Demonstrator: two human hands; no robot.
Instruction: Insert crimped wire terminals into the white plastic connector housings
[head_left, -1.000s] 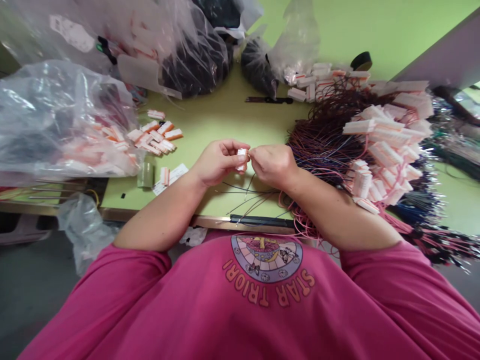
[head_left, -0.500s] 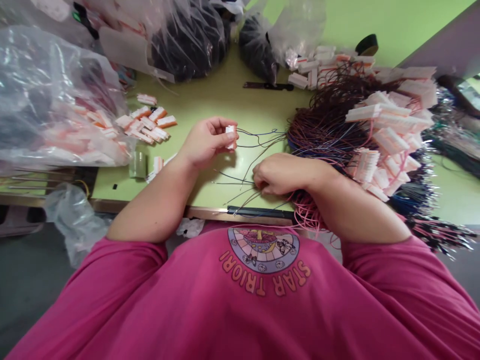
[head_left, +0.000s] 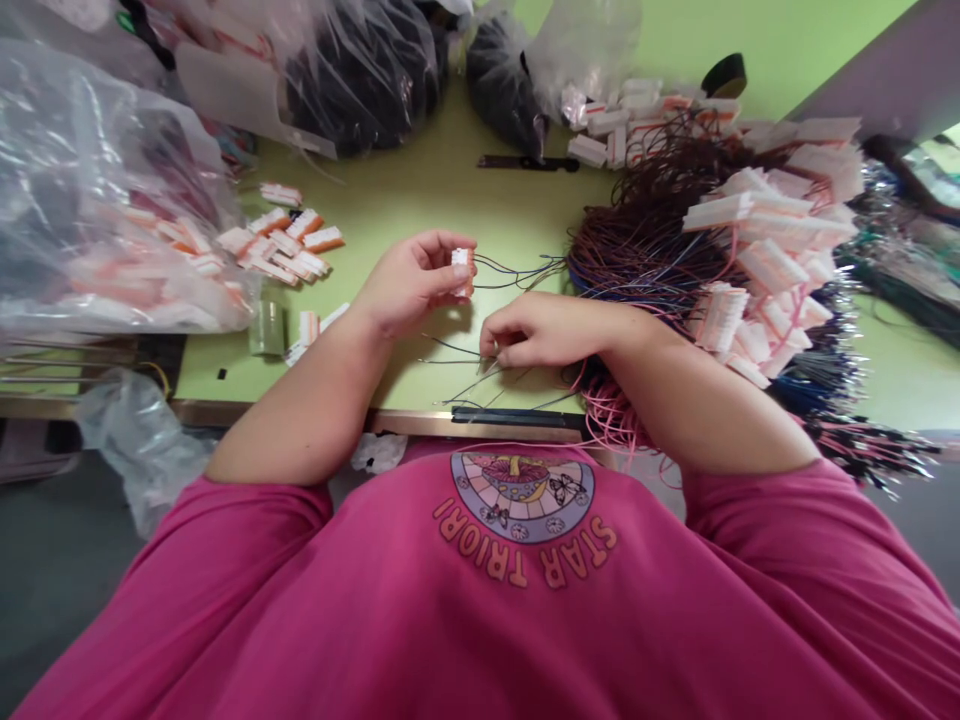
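Observation:
A small white-and-orange connector housing is pinched between the thumb and fingers of my left hand. Dark wires run from its right side toward a large bundle of wires. Lower and to the right, my right hand has its thumb and fingers closed at several thin loose wires. The wire ends fan out leftward over the green table. Exactly which wire lies between the fingertips is partly hidden.
Loose connector housings lie left, beside a clear plastic bag of more. Finished-looking connectors top the wire heap at right. A dark flat tool, black-filled bags and a tape roll are at the back.
My right hand has moved left and slightly up among the loose wire ends, its fingers now curled differently. My left hand still holds the connector housing in nearly the same place.

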